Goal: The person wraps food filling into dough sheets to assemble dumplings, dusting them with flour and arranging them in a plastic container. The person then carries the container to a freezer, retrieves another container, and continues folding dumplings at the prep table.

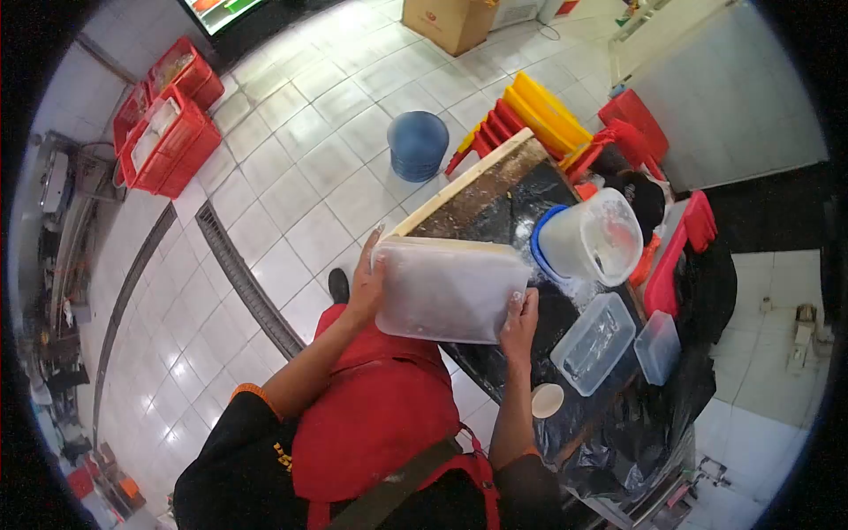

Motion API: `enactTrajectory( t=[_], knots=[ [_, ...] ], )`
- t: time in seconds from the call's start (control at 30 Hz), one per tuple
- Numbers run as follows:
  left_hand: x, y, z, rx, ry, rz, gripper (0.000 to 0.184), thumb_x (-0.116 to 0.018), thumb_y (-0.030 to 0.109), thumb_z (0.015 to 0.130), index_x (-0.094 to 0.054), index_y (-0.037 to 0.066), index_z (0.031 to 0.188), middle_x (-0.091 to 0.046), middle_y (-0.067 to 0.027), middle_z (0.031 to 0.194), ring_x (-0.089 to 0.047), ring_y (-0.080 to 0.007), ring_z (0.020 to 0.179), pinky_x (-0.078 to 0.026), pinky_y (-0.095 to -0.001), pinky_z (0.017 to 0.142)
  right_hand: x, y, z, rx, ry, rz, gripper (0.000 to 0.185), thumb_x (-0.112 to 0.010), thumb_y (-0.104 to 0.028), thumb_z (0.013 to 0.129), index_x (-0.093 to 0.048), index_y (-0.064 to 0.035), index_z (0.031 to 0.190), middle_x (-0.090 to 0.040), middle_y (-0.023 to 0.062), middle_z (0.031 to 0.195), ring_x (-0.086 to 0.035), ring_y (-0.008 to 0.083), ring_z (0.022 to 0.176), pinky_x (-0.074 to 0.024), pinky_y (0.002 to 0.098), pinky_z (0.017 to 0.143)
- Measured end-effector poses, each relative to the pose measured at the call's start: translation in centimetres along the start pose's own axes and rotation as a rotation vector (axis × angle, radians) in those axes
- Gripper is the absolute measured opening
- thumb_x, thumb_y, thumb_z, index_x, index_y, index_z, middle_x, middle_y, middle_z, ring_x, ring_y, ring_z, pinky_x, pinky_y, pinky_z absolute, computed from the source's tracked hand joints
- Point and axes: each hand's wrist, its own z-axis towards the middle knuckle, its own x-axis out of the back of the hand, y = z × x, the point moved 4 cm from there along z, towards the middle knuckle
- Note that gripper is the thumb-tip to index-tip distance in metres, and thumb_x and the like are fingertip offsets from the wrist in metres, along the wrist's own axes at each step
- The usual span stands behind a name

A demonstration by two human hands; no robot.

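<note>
A whitish, translucent rectangular container (452,293) is held up in front of my red apron, over the near left edge of the black-covered table (552,331). My left hand (367,281) grips its left side, and my right hand (519,320) grips its lower right corner. What the container holds cannot be made out. Right of it, a cloudy white tub (596,237) lies tilted beside a blue rim (541,250), with white powder around. Nearer to me on the table are a clear rectangular tray (594,344), a smaller clear container (657,348) and a pale round cup (547,400).
A blue bucket (418,146) stands on the tiled floor beyond the table. Yellow crates (543,110) and red plastic stools (495,128) are behind the table. Red baskets (172,146) sit at the upper left, and a cardboard box (449,22) at the top.
</note>
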Motion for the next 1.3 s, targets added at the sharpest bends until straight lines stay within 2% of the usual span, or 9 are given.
enactTrajectory(
  t=[0.03,0.07,0.13,0.37,0.63,0.7,0.83,1.07,1.3],
  knots=[
    [1.3,1.8,0.2,0.051,-0.017,-0.061,0.052,-0.044,0.029,0.104,-0.037,-0.002,0.145,-0.049,-0.0180,0.141,-0.047,-0.0250,0.129,-0.035,-0.0340,0.109,-0.9,-1.1,0.3,0.057,0.004,0.065,0.035,-0.047,-0.037,0.102,-0.048,-0.0024,0.099,-0.053,0.0088,0.095,-0.050,0.0181,0.088,-0.0423,0.0351,0.081],
    [2.6,3.5,0.8,-0.093,-0.052,-0.047,0.048,-0.043,0.028,0.104,-0.042,-0.003,0.140,-0.050,-0.0166,0.138,-0.047,-0.0242,0.127,-0.035,-0.0350,0.107,-2.5,-2.4,1.0,0.064,-0.014,0.062,0.035,-0.047,-0.037,0.102,-0.048,-0.0024,0.099,-0.053,0.0088,0.095,-0.050,0.0181,0.088,-0.0423,0.0351,0.081],
    [5.4,6.3,2.4,-0.163,-0.032,-0.009,0.043,-0.043,0.027,0.103,-0.046,-0.002,0.135,-0.050,-0.0179,0.136,-0.048,-0.0262,0.126,-0.036,-0.0370,0.107,-5.5,-5.9,3.1,0.213,0.016,0.284,0.048,-0.050,-0.045,0.099,-0.050,-0.0017,0.118,-0.054,0.0109,0.117,-0.052,0.0225,0.106,-0.0410,0.0379,0.094],
    [16.1,13.0,9.9,-0.606,0.058,0.173,0.028,-0.049,0.023,0.100,-0.056,0.002,0.117,-0.050,-0.0267,0.129,-0.048,-0.0375,0.122,-0.037,-0.0461,0.103,-17.9,-17.0,12.3,0.408,-0.282,0.359,0.065,-0.050,-0.057,0.095,-0.054,0.0013,0.124,-0.053,0.0145,0.129,-0.049,0.0242,0.120,-0.0353,0.0388,0.105],
    [28.5,18.1,23.6,-0.580,0.183,0.219,0.030,-0.048,0.027,0.100,-0.056,0.002,0.114,-0.051,-0.0277,0.126,-0.050,-0.0384,0.120,-0.038,-0.0476,0.101,-32.7,-30.0,20.7,0.345,-0.327,0.410,0.064,-0.055,-0.052,0.095,-0.049,0.0019,0.128,-0.055,0.0161,0.128,-0.050,0.0247,0.119,-0.0379,0.0380,0.103],
    [29.9,19.7,27.0,-0.636,0.170,0.199,0.031,-0.047,0.029,0.100,-0.055,0.002,0.114,-0.051,-0.0281,0.125,-0.050,-0.0389,0.119,-0.039,-0.0486,0.100,-34.5,-32.2,22.8,0.590,-0.320,0.382,0.065,-0.058,-0.051,0.093,-0.044,-0.0014,0.133,-0.052,0.0212,0.132,-0.049,0.0289,0.124,-0.0383,0.0413,0.104],
    [31.5,22.8,33.2,-0.753,0.131,0.135,0.034,-0.044,0.033,0.101,-0.053,0.002,0.114,-0.051,-0.0295,0.125,-0.050,-0.0406,0.118,-0.038,-0.0520,0.100,-36.9,-37.6,27.3,0.754,-0.256,0.422,0.059,-0.064,-0.049,0.089,-0.049,-0.0085,0.130,-0.053,0.0229,0.132,-0.052,0.0359,0.122,-0.0392,0.0475,0.104],
    [32.8,25.6,47.9,-0.519,0.206,0.025,0.043,-0.036,0.037,0.104,-0.052,0.001,0.121,-0.050,-0.0253,0.130,-0.049,-0.0350,0.122,-0.038,-0.0451,0.102,-41.3,-45.5,39.4,0.848,-0.273,0.392,0.040,-0.072,-0.037,0.087,-0.060,-0.0094,0.113,-0.054,0.0254,0.131,-0.052,0.0380,0.125,-0.0414,0.0488,0.102],
    [33.3,30.5,64.9,-0.648,0.275,0.158,0.046,-0.036,0.037,0.105,-0.055,-0.001,0.121,-0.054,-0.0217,0.126,-0.051,-0.0306,0.118,-0.039,-0.0410,0.101,-47.9,-53.3,57.0,0.816,-0.373,0.336,0.026,-0.061,-0.010,0.089,-0.060,-0.0054,0.115,-0.061,0.0182,0.124,-0.057,0.0308,0.116,-0.0427,0.0419,0.101]
  ],
)
